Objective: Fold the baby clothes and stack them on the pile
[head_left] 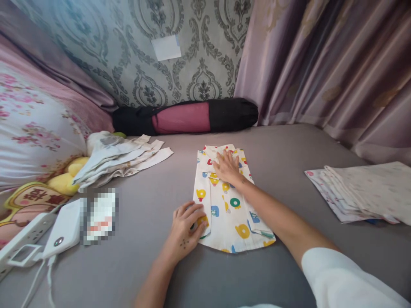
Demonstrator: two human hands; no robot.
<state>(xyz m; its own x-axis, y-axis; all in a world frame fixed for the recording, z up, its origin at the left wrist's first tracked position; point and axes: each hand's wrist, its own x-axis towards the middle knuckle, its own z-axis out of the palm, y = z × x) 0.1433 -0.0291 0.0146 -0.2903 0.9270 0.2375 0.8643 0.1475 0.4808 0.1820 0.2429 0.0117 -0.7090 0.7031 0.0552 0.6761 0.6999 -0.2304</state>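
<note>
A white garment [224, 214] printed with colourful letters and figures lies flat on the grey bed sheet, its sides and sleeves folded inward. Its collar end points away from me and its curved hem is nearest. My right hand [227, 167] rests on the upper part below the collar, fingers spread flat. At the lower left, my left hand [189, 222] lies on the folded sleeve and side edge, its fingers stretched over the cloth and slightly bent. Neither hand lifts the fabric.
Folded cloths [366, 192] are stacked at the right. At the left lie a fanned pile of light clothes [118, 160], a power strip [25, 239], a white charger [66, 226] with cables and plush toys [64, 179]. A black and pink rolled bag [183, 117] lies along the wall.
</note>
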